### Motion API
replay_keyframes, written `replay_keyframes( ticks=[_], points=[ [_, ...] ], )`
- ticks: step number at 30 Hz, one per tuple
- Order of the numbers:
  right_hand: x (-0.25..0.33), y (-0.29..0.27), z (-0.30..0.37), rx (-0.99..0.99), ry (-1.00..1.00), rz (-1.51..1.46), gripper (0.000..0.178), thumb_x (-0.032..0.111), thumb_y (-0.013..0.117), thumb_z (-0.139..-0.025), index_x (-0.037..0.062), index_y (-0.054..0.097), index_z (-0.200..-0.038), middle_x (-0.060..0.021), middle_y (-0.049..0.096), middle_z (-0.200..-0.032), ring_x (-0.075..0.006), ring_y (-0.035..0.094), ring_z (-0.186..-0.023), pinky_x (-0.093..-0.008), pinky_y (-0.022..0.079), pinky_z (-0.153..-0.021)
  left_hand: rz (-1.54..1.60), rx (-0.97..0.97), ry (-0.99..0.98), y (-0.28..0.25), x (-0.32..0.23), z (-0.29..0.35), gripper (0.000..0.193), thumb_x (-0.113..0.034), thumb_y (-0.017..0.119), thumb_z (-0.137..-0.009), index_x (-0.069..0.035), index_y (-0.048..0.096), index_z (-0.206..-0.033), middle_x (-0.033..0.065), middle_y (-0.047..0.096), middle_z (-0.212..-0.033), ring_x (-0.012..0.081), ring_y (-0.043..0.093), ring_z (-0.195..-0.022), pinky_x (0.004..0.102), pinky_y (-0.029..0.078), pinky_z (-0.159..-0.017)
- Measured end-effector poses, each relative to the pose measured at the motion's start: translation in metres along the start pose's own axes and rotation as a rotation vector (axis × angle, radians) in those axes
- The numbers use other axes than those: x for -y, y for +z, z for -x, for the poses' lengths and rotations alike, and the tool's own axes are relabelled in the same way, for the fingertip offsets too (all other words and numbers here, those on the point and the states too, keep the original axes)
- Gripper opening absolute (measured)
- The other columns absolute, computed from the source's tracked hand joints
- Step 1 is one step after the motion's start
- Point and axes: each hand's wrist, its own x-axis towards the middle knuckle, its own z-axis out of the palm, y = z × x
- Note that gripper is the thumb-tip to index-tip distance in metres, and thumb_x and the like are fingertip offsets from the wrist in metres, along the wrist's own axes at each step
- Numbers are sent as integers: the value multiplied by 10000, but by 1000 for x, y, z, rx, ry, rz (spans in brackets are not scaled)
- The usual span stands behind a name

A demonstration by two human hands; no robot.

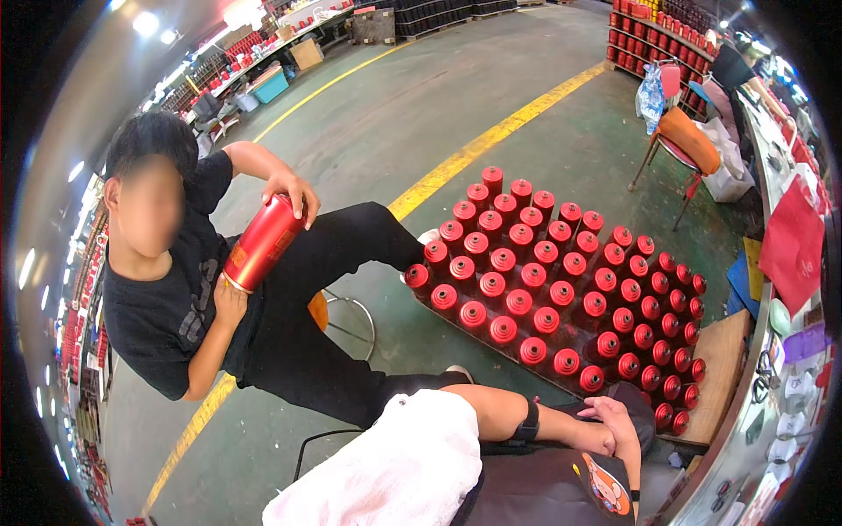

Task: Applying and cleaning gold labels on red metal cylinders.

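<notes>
My left hand (596, 437) rests in my lap, bent in against my right forearm, its fingers mostly hidden. Above it, my right hand (611, 415) lies loose with fingers stretched leftward and nothing visible in them. The two hands touch or overlap. Just beyond them stand rows of red metal cylinders (545, 320) with narrow threaded necks, packed on a low pallet. At the left, a seated person (193, 289) in black holds a shiny red cylinder (261, 245) in both hands, tilted.
A workbench (741, 438) cluttered with small parts runs along the right, with a red cloth bag (791, 245) on it. An orange chair (687, 140) stands beyond the pallet. A wooden board (717, 377) leans near the bench. Yellow lines (500, 136) cross the green floor.
</notes>
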Motion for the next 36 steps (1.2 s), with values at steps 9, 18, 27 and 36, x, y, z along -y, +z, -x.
replay_keyframes(
  ticks=[9, 18, 27, 36],
  points=[
    [3, 2, 1, -12, 15, -3, 359, 269, 538, -997, -37, 587, -1178, -183, 690, -950, -272, 680, -945, -375, 527, -883, 6, -13, 17, 1, 4, -2, 171, -139, 649, -819, -3, 728, -885, 79, 720, -800, 170, 669, -723, 338, 501, -644],
    [0, 1, -2, -24, 16, -17, 351, 266, 551, -991, -36, 595, -1166, -177, 692, -941, -264, 683, -930, -363, 532, -861, 11, -15, 47, 6, 19, -8, 172, -135, 637, -818, -13, 734, -890, 88, 719, -804, 180, 671, -722, 349, 500, -642],
    [5, 3, 2, -20, -3, -26, 335, 249, 550, -993, -46, 606, -1142, -174, 691, -940, -268, 693, -909, -361, 547, -834, -21, -16, 49, 3, 14, -6, 162, -128, 628, -821, -16, 731, -875, 81, 718, -808, 183, 671, -729, 356, 502, -662],
    [-5, 0, -3, -34, -28, -36, 351, 256, 562, -993, -58, 599, -1144, -173, 686, -943, -269, 690, -915, -367, 551, -831, -4, -16, 35, 6, 17, -7, 156, -118, 627, -825, -8, 729, -865, 69, 713, -776, 169, 664, -706, 338, 497, -646]
  ],
)
